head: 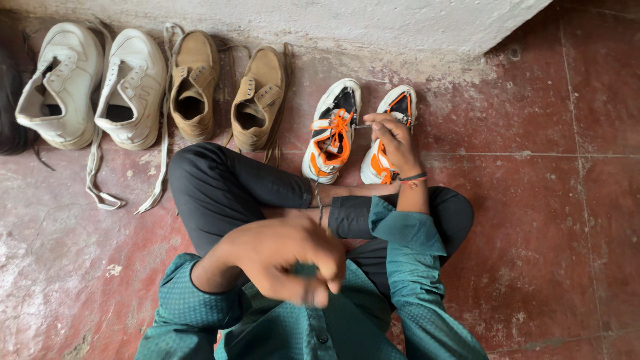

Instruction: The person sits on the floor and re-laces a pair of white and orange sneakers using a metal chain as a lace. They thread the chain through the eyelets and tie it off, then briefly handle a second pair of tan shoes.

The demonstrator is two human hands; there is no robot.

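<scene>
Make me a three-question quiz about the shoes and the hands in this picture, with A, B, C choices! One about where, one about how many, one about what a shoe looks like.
1. Where is the right hand?
A. on the sneaker with orange laces
B. on a tan shoe
C. flat on the floor

2. How many shoes stand along the wall?
A. four
B. six
C. eight

3. How are the white sneakers on the left?
A. tied tight
B. with laces loose on the floor
C. without laces

Answers:
1 A, the fingers rest on its laces.
2 B, two white, two tan, two orange-laced.
3 B, white laces trail onto the red floor.
</scene>
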